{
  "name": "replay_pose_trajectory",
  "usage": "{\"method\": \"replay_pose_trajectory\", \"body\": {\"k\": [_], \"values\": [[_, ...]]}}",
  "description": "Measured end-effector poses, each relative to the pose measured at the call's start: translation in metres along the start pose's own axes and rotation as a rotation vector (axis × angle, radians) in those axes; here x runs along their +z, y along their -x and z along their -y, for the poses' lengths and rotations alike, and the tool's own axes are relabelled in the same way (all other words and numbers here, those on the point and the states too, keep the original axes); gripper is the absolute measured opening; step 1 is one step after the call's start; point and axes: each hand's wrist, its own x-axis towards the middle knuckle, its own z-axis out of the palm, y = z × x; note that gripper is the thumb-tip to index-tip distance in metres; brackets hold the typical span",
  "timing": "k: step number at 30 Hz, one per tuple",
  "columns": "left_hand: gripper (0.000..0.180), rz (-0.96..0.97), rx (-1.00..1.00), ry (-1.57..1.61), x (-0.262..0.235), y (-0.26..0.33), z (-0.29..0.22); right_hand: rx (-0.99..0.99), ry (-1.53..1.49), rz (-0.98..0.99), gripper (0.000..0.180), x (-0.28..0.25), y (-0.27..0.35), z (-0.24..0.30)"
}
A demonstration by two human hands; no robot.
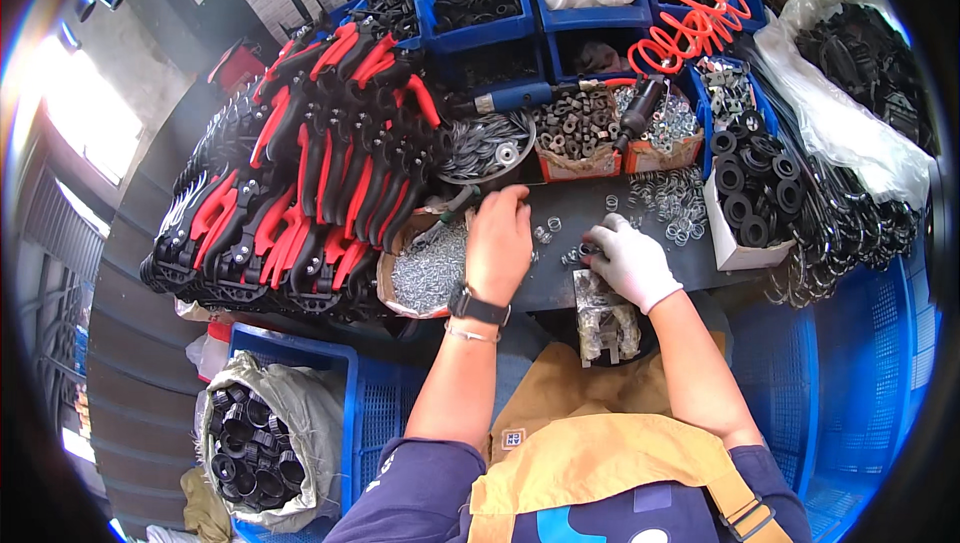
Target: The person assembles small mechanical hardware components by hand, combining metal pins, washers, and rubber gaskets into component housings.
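My left hand (497, 248), bare with a dark watch at the wrist, is just below a metal bowl of flat grey parts (485, 148). Its fingers are bent close together, their undersides hidden. Beside it stands a box of small silver rivet-like pieces (430, 268), with a slim tool leaning across. My right hand (630, 263), in a white glove, rests at the top of a worn metal fixture (605, 323) by the table's front edge. Its fingertips pinch at something small and dark I cannot make out. Small coil springs (675, 205) lie scattered beyond that hand.
A tall pile of black-and-red clamps (330, 153) fills the left. Blue bins (470, 38) line the back, below a red coiled hose (700, 18). A carton of black rings (750, 193) stands right. A sack of black caps (265, 443) sits lower left.
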Motion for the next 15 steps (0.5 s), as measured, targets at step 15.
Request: {"method": "replay_pose_trajectory", "body": {"k": [15], "values": [[0.042,0.059,-0.028,-0.064,0.029,0.046,0.007,0.164,0.013,-0.277,0.030,-0.012,-0.034,-0.024]]}}
